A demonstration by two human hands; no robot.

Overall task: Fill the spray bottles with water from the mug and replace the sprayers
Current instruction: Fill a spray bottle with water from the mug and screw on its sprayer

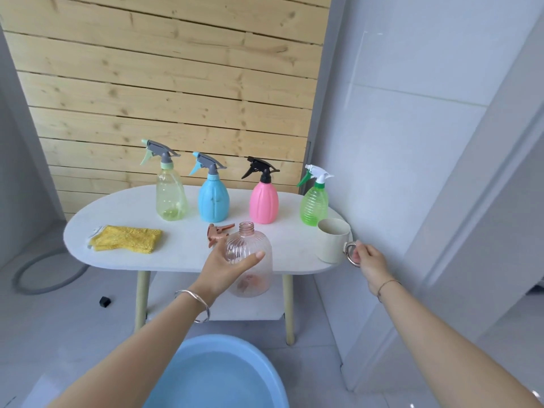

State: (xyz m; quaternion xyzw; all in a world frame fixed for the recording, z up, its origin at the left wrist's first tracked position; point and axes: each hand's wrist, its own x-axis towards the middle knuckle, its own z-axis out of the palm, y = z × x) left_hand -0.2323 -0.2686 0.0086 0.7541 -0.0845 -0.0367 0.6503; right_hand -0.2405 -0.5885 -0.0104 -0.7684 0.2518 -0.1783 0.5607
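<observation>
My left hand grips a clear pink ribbed bottle with an open neck, held in front of the table's near edge. Its copper-pink sprayer lies on the table just behind. My right hand pinches the metal ring handle of a cream mug standing at the table's right end. Along the back stand a pale yellow bottle, a blue bottle, a pink bottle and a green bottle, all with sprayers on.
A folded yellow cloth lies on the left of the white oval table. Below me sits a blue basin with water. A grey hose curls on the floor at left. A white wall stands close on the right.
</observation>
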